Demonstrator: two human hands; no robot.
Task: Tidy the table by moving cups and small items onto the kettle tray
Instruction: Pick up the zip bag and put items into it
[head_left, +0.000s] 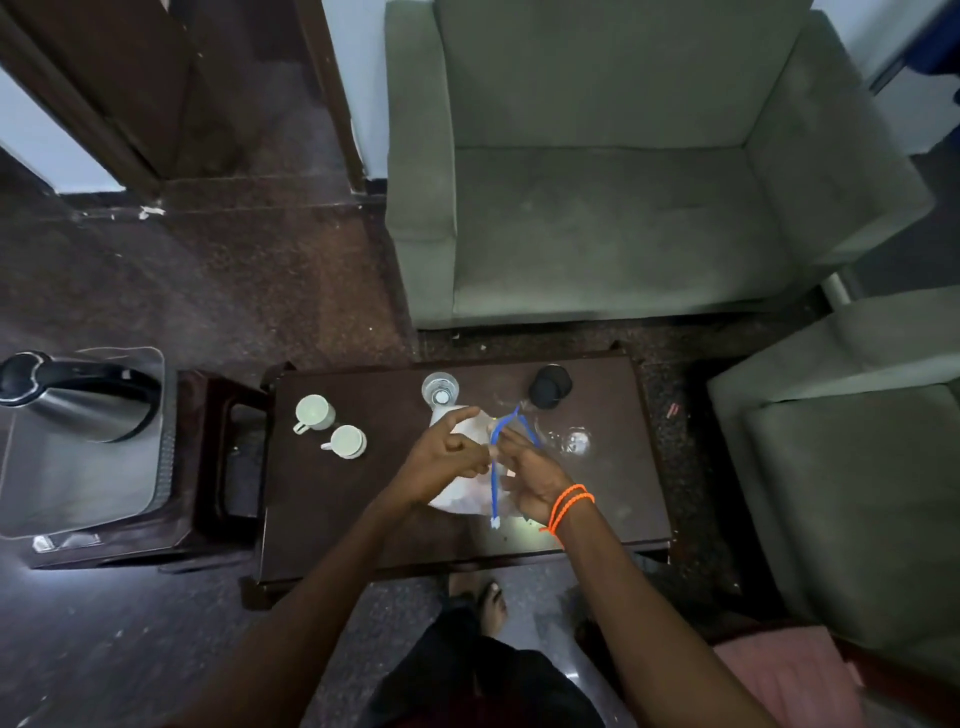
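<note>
Both hands are occupied over the middle of the dark table (597, 499): the left hand (441, 460) and the right hand (530, 475) each have fingers curled about a blue cord (496, 467) above a pale bag (462, 493), though which fingers actually pinch it cannot be told. The cord's long axis runs from the far side toward the person. Two white cups (332, 428) stand untouched to the left, nearer the left hand, and the kettle tray (78, 483) with its kettle (78, 395) lies further left, well apart.
</note>
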